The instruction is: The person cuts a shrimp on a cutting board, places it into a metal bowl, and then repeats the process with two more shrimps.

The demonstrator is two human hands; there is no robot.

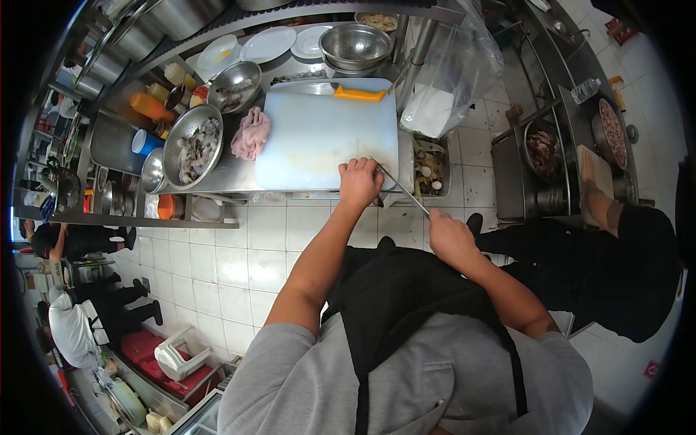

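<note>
White square-tiled flooring (239, 250) spreads widest, leaving open room along the near side of the steel worktop (239, 172) and a narrower strip at its right, where a person in dark clothes (602, 268) stands, well apart from the worktop. On the worktop, the white rectangular cutting board (326, 134) reaches the near edge, its middle a broad bare stretch. Past the board's far right corner hangs a clear plastic bag (457, 72); below its right edge sits a metal bin of food scraps (446, 177). Left of the board, near the worktop's near edge, stands a wide round steel bowl of greyish shrimp (173, 148), with a perforated steel colander (355, 45) beyond the board's far edge. A crumpled pink cloth (251, 133) lies between bowl and board, against the board's left edge. Along the far edge lies a knife with a yellow handle (359, 93), its blade towards the left. The left hand (360, 181), fingers curled nearly closed, holds one end of a thin grey metal rod (404, 190) at the board's near right edge; the right hand (451, 235), closed in a fist, grips the other end, nearer the body and off the worktop. The rod slants between them across the near right corner.
</note>
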